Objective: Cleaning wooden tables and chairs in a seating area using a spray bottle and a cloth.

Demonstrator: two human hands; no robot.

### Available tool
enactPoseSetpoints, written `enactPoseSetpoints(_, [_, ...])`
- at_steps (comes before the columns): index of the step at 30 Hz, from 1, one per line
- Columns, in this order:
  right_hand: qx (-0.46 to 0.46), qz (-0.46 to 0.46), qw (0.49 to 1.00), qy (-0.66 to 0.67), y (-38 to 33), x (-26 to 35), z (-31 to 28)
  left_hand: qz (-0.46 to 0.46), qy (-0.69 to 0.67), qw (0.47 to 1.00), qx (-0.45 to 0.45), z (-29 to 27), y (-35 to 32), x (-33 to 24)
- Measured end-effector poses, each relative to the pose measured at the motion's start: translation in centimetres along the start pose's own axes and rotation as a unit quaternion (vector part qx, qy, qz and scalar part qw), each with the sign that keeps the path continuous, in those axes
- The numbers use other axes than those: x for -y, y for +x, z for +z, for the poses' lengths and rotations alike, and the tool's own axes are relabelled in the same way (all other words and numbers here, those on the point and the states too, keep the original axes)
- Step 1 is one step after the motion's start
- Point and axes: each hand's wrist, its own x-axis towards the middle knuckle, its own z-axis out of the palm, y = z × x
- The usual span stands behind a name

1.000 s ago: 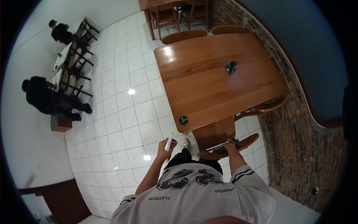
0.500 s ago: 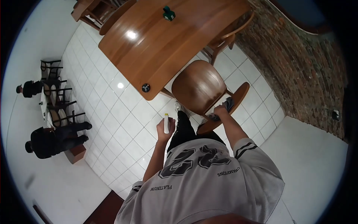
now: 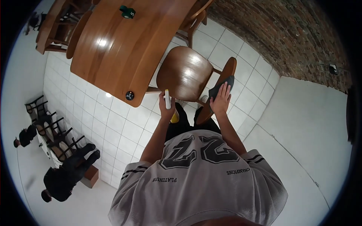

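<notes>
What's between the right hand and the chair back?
A grey cloth lies between the right hand and the chair back, as the head view shows.

Left hand (image 3: 166, 108) curled, right hand (image 3: 221, 101) flat

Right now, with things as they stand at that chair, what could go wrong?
The dark grey cloth could slip off the chair's backrest, since the right hand lies flat over it. The white-and-yellow bottle in the left hand might bump the seat, which looks close. The round black object near the table's corner could get knocked off.
</notes>
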Motion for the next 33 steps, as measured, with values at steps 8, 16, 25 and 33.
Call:
enactPoseSetpoints(8, [-0.08, 0.217, 0.96, 0.157, 1.1, 2.4, 0.8, -0.031, 0.05, 0.969, 0.24, 3.4, 6.0, 12.6])
enactPoseSetpoints(16, [-0.075, 0.248, 0.959, 0.118, 1.5, 2.9, 1.1, -0.06, 0.162, 0.917, 0.359, 5.0, 9.6, 13.6])
enactPoseSetpoints(25, [-0.075, 0.286, 0.95, 0.102, 1.8, 1.4, 2.0, -0.003, 0.143, 0.907, 0.396, 1.7, 8.8, 11.4])
enactPoseSetpoints(33, [0.034, 0.312, 0.745, 0.589, -6.4, -5.0, -5.5, 0.09, -0.002, 0.869, 0.486, -3.5, 7.7, 9.3])
